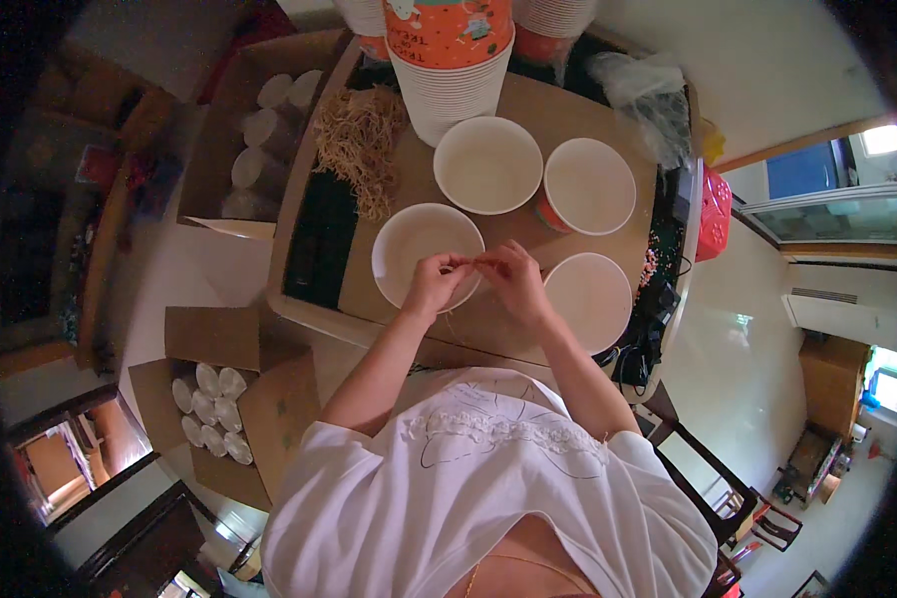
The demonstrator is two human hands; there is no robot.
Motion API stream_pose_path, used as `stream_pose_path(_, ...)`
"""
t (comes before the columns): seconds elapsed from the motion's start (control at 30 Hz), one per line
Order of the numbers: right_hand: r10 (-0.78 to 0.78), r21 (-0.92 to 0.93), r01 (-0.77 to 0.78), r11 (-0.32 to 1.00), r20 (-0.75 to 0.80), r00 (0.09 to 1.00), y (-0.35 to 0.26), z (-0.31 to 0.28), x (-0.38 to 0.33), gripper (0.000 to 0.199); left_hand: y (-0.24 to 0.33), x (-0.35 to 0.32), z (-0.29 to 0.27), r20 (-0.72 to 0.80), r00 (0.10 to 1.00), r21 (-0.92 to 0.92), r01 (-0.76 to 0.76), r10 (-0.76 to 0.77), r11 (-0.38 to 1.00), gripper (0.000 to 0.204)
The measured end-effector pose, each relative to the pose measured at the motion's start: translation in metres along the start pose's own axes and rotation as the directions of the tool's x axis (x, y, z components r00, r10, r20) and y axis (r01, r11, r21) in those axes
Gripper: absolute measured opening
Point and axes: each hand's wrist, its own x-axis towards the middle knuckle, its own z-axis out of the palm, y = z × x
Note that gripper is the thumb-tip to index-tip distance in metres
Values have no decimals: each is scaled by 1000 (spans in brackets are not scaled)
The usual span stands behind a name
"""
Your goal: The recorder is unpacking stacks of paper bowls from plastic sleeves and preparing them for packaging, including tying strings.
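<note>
1. We see tangled straw-coloured fibre (357, 145), strands blurring together.
2. The near-left white tub (401, 244) is partly hidden by the left hand (434, 283), pinched narrow.
3. Behind, the top edge cuts off a tall tub stack (454, 98).
4. The right hand (514, 278), also pinched, meets it over that tub's right rim; we cannot tell what the hands hold.
</note>
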Motion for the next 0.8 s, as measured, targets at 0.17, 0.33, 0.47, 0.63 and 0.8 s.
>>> stream_pose_path(0.17, 43, 106, -35, 994, -79, 996, 6, 5, 1, 12, 10, -2, -5, -19, 994, -59, 105, -107, 993, 15)
stream_pose_path(0.33, 26, 106, -23, 994, -33, 999, 5, 0, 3, 17, -11, 6, -9, -81, 982, 74, -165, 171, 984, 12)
stream_pose_path(0.47, -25, -73, 27, 997, 19, 1000, -1, -8, 5, 19, 20, -12, -10, 112, 643, 779, -530, 757, 335, 7)
stream_pose_path(0.63, -101, -210, 107, 972, 40, 994, -8, -9, 7, 17, 18, -18, -12, 100, 639, 762, -542, 763, 354, 9)
stream_pose_path(0.8, -119, -214, 130, 968, 62, 991, -9, -9, 12, 15, 18, -17, -12, -57, 628, 680, -544, 776, 491, 11)
